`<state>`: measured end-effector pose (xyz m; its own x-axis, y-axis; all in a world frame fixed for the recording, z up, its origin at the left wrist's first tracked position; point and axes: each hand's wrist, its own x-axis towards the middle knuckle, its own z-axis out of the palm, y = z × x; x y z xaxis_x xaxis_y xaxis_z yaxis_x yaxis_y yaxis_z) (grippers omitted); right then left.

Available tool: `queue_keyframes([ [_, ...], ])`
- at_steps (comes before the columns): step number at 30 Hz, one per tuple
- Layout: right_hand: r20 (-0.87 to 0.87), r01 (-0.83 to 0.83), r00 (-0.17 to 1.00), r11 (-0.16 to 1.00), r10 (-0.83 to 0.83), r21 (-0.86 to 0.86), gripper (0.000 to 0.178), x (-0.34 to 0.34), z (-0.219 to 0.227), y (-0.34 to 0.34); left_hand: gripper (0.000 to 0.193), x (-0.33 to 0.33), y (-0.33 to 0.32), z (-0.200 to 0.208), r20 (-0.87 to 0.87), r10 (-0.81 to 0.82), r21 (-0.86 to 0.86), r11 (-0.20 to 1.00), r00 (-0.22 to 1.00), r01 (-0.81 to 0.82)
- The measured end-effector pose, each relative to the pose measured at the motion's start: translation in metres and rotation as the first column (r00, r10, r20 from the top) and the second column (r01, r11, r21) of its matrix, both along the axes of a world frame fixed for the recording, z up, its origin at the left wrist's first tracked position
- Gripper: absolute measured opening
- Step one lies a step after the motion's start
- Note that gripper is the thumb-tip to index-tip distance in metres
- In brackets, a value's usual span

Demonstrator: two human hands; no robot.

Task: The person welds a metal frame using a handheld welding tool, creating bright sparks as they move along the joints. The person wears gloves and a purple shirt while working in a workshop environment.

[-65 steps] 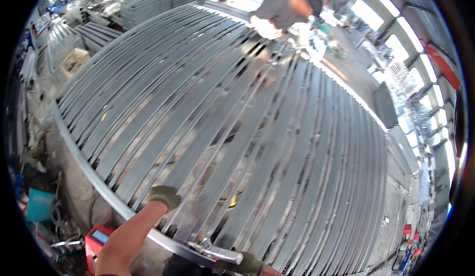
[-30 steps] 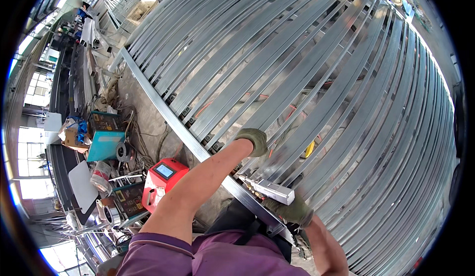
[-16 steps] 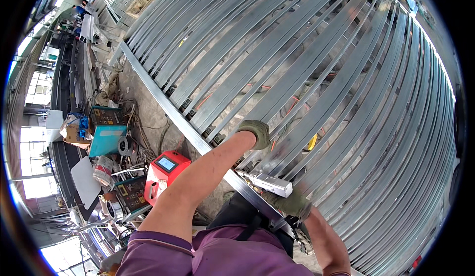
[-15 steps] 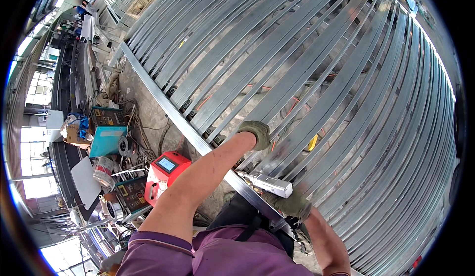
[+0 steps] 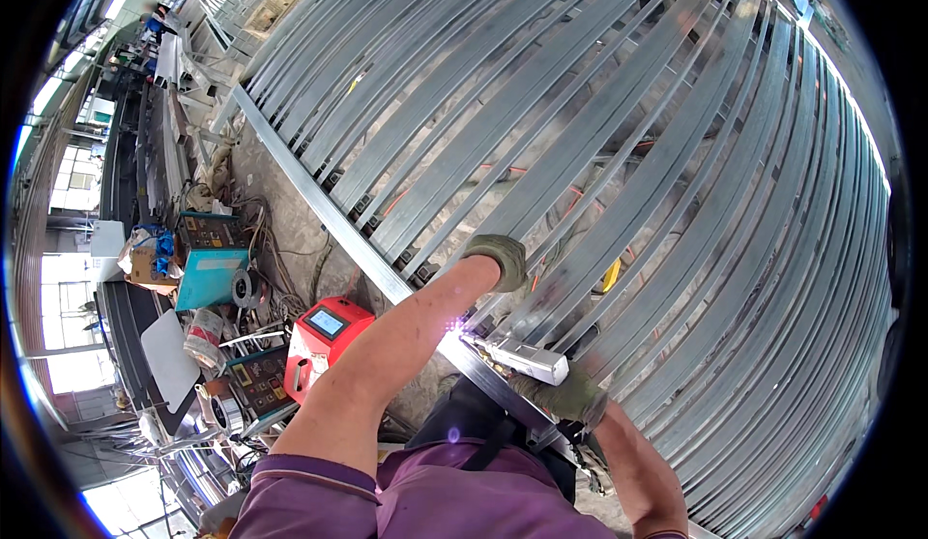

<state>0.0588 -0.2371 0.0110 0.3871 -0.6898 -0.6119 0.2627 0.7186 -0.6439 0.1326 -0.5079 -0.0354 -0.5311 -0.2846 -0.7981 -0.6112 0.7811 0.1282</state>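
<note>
My left hand point(image 5: 500, 261), in a green work glove, is closed over a flat galvanized metal tube point(image 5: 556, 181) near its end. My right hand point(image 5: 570, 396), gloved alike, grips a silver handheld welding torch point(image 5: 532, 360). The torch nose points left, at the joint between the tubes and a long edge rail point(image 5: 333, 220). A bright violet-white welding spark point(image 5: 455, 332) burns at that tip, just below my left forearm. My right fingers are partly hidden beneath the torch.
Many parallel metal tubes spread ahead and right, with cables and a yellow object point(image 5: 611, 276) beneath. To the left stand a red machine with a screen point(image 5: 333, 331), teal machines point(image 5: 211, 268), a wire spool point(image 5: 246, 288) and tangled cables point(image 5: 280, 278). A person point(image 5: 158, 23) is far off.
A bright welding spark has appeared at the torch tip, with a small violet glare spot low in the picture. Both hands stay nearly in place.
</note>
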Motion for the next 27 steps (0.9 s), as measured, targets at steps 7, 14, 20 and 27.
queue_keyframes([
  [7,0.382,0.221,0.876,0.949,-0.294,0.223,0.049,0.011,-0.053,0.026,0.052,-0.004,0.000,0.000,0.025,0.000,0.008,1.000,1.000,0.000],
  [14,0.487,0.257,0.606,0.734,-0.629,0.628,0.051,0.006,-0.040,0.020,0.041,-0.007,0.001,0.011,0.007,-0.025,0.020,0.999,1.000,0.025],
  [20,0.443,0.253,0.811,0.911,-0.383,0.325,0.051,0.008,-0.047,0.026,0.041,-0.006,0.001,0.009,-0.005,-0.027,0.019,0.999,1.000,0.027],
  [27,0.389,0.159,0.369,0.470,-0.844,0.868,0.049,0.004,-0.042,0.020,0.051,-0.005,0.000,0.000,0.040,-0.006,0.019,1.000,0.999,0.005],
])
